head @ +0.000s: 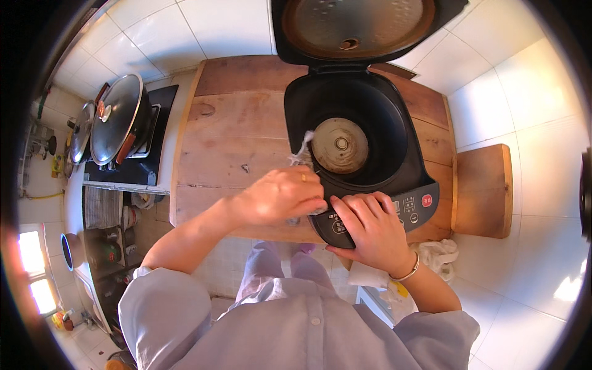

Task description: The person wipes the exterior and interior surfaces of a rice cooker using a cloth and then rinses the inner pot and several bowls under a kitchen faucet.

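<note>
A black rice cooker point(418, 185) stands in front of me with its lid point(356, 27) raised. Its inner pot is out, so the round, stained heating plate point(340, 145) shows at the bottom of the cavity. My left hand point(286, 194) is closed around a crumpled whitish cloth point(303, 152) at the cooker's left side, and a twisted end sticks up by the rim. Across the front control panel point(411, 208) lies my right hand point(367, 226), fingers on top and thumb at the front edge. Part of the buttons is hidden beneath it.
The cooker is on a wooden tabletop point(231, 125). On the left, a lidded wok point(120, 120) and another lidded pan point(83, 132) sit on a gas stove point(162, 138). A wooden board point(481, 189) leans at the right wall. White plastic bags point(434, 259) lie below the table's right edge.
</note>
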The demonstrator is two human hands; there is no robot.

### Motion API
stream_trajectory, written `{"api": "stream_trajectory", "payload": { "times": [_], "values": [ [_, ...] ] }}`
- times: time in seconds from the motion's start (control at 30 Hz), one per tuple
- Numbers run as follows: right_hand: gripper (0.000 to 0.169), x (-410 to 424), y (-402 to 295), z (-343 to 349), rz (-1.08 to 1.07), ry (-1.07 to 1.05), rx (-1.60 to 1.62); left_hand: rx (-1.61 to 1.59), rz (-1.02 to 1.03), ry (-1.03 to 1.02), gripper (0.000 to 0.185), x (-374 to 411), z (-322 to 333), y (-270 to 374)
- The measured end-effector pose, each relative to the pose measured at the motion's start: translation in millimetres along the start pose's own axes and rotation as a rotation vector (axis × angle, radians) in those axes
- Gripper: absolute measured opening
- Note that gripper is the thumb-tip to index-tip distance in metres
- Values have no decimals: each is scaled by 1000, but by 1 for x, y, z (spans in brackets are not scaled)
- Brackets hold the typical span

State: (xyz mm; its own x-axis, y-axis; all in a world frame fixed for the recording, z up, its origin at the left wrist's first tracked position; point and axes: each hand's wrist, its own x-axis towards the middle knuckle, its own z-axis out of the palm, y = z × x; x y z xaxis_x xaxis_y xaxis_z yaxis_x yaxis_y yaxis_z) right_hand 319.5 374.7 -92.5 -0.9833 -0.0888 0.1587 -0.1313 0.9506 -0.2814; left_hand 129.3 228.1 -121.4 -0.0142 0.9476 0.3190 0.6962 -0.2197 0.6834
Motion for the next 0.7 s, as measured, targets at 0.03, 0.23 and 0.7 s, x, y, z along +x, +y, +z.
{"api": "stream_trajectory", "payload": {
  "times": [0.03, 0.23, 0.7],
  "values": [
    [81, -3, 2, 1, -11, 7, -4, -126, -171, -148, 17, -4, -14, 2],
    [77, -2, 5, 1, -44, 69, 2, 507, -839, -369, 27, -102, -55, -24],
    [69, -8, 8, 2, -21, 54, -4, 333, 46, -363, 21, 22, -23, -8]
  ]
}}
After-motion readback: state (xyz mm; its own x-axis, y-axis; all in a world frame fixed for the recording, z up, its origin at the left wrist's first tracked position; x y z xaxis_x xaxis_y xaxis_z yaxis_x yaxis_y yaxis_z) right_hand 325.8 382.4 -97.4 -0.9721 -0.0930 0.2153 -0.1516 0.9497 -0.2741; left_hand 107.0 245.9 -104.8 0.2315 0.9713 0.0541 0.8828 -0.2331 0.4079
